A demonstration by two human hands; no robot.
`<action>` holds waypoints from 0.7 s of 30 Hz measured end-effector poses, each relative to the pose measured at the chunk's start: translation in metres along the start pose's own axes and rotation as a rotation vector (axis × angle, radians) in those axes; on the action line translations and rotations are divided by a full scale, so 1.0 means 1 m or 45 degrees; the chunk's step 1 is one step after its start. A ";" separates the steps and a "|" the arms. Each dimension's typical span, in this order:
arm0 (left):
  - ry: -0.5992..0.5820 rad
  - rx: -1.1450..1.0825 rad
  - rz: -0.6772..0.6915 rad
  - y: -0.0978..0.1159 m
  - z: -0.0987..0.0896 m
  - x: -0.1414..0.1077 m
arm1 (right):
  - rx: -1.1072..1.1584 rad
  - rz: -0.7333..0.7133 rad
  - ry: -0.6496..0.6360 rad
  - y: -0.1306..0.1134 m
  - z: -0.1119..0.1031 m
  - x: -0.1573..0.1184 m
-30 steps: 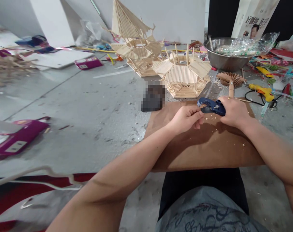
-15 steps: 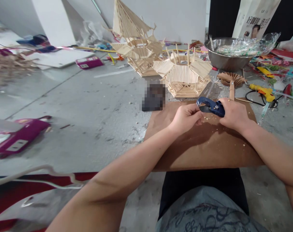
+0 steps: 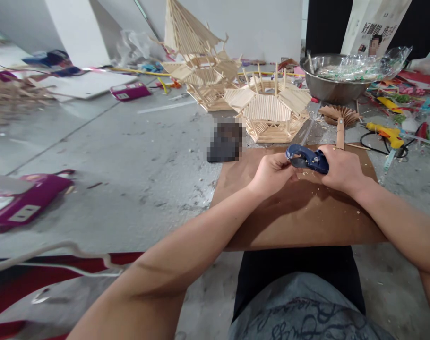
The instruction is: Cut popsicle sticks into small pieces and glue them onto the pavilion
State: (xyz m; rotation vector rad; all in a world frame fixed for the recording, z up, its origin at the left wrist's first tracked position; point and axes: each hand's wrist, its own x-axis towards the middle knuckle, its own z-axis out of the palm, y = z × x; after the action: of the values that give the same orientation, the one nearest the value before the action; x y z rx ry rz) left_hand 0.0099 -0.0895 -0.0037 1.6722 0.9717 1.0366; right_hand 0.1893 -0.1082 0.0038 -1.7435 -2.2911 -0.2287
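My right hand (image 3: pixel 342 165) is wrapped around the handles of a blue pipe cutter (image 3: pixel 309 157), whose hooked jaw and dark blade point left. At the jaw, my left hand (image 3: pixel 274 174) is closed in a pinch, its fingertips against the cutter's tip. Whatever lies between those fingers is too small or hidden to make out. Both hands are over a brown board (image 3: pixel 282 222) strewn with small pale crumbs. Just beyond them stands a roofed model built of wooden sticks (image 3: pixel 268 108), with short posts rising from its top.
Behind it to the left is a taller stick pagoda (image 3: pixel 201 61). A metal bowl (image 3: pixel 337 87) holding plastic-wrapped material sits at the back right, near a yellow glue gun (image 3: pixel 387 134) and a folded paper fan (image 3: pixel 339 115). A purple power strip (image 3: pixel 34 198) lies at left.
The cutter's jaw end and my left fingertips have shifted very slightly left and down. My right hand keeps its hold, and the surrounding things stay put.
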 end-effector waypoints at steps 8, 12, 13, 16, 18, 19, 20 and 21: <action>-0.049 0.050 0.086 -0.001 -0.002 0.000 | -0.026 0.007 -0.041 -0.001 -0.002 0.000; -0.056 0.114 0.165 -0.003 -0.003 0.000 | -0.049 0.029 -0.055 -0.001 -0.002 0.000; -0.051 0.133 0.188 -0.004 -0.004 0.000 | -0.050 0.029 -0.053 -0.001 -0.002 0.001; -0.053 0.181 0.236 -0.007 -0.004 0.000 | -0.051 0.017 -0.046 0.000 -0.002 0.001; -0.064 0.218 0.263 -0.008 -0.004 0.000 | -0.048 -0.001 -0.039 0.001 -0.001 0.001; -0.067 0.239 0.280 -0.008 -0.005 0.000 | -0.046 -0.010 -0.035 0.001 -0.001 0.001; -0.065 0.262 0.300 -0.008 -0.005 0.000 | -0.045 -0.018 -0.033 0.001 -0.001 0.001; -0.061 0.282 0.318 -0.009 -0.005 0.000 | -0.045 -0.024 -0.029 0.002 0.000 0.001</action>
State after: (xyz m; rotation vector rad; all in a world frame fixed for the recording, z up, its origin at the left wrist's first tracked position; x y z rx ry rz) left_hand 0.0038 -0.0854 -0.0108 2.0320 0.8874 1.0749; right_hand 0.1906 -0.1069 0.0045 -1.7509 -2.3344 -0.2551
